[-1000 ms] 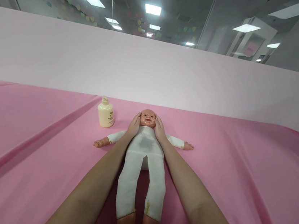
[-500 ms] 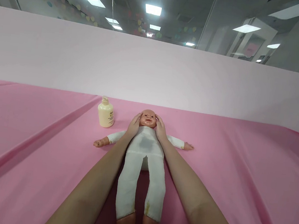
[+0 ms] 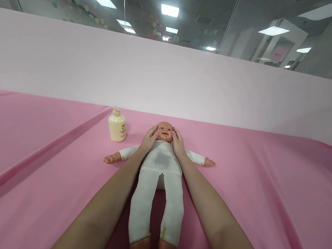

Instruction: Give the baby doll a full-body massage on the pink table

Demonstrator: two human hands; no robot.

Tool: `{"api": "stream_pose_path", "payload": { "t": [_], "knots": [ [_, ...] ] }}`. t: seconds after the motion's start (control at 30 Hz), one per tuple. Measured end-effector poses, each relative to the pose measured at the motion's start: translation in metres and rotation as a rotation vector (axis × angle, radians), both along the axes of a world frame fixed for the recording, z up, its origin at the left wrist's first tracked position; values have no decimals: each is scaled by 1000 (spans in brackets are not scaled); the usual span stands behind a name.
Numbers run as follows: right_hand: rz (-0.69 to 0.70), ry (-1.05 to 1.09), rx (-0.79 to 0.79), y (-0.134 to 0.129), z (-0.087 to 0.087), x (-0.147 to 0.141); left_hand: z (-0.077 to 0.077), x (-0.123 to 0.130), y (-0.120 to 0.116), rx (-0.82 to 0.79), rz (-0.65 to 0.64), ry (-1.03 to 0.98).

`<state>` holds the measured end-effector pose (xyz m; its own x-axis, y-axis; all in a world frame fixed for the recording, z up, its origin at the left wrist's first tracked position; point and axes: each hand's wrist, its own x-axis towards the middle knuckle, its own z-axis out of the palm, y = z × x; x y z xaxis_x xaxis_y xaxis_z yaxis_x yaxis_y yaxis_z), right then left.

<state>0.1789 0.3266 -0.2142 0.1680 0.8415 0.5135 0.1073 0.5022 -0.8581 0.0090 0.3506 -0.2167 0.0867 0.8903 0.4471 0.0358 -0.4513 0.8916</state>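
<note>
A baby doll [image 3: 163,162] with a white cloth body and a bald head lies on its back, its arms spread out and its legs toward me. My left hand [image 3: 150,138] cups the left side of the doll's head, the thumb resting on its cheek. On the opposite side, my right hand [image 3: 178,142] cups the head in the same way, with its thumb at the other cheek. The head is held between both palms, and the fingertips are partly hidden beside it.
Beyond the doll's outstretched arm on the left stands a cream pump bottle [image 3: 117,126]. A pink sheet [image 3: 57,175] with a few creases covers the surface. At the back rises a white wall [image 3: 171,80] topped by glass that reflects ceiling lights.
Both thumbs have moved inward from the sides of the doll's head onto its cheeks. The doll and the bottle have stayed in place.
</note>
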Motion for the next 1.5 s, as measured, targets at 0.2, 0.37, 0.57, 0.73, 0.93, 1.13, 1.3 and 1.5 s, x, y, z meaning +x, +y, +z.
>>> {"api": "stream_pose_path", "payload": {
  "t": [0.2, 0.37, 0.57, 0.73, 0.93, 1.13, 1.3, 1.5],
  "knots": [
    [-41, -27, -8, 1, 0, 1, -3, 0, 3, 59, 29, 36],
    [-11, -19, -19, 1, 0, 1, -4, 0, 3, 63, 14, 73],
    [7, -47, -57, 6, -6, 4, -3, 2, 0, 89, 19, 159],
    [15, -147, -17, 9, -11, 5, -3, 2, 1, 69, 30, 123],
    [37, -215, 7, 8, -12, 6, -2, 0, -1, 38, -15, 112],
    [9, -168, -32, 9, -11, 5, -11, -3, 7, 77, -61, 118],
    [-10, -142, -33, 9, -9, 4, -11, -1, 8, 92, -33, 106],
    [7, -120, -56, 7, -8, 3, -7, 0, 6, 52, -35, 64]
  ]
}}
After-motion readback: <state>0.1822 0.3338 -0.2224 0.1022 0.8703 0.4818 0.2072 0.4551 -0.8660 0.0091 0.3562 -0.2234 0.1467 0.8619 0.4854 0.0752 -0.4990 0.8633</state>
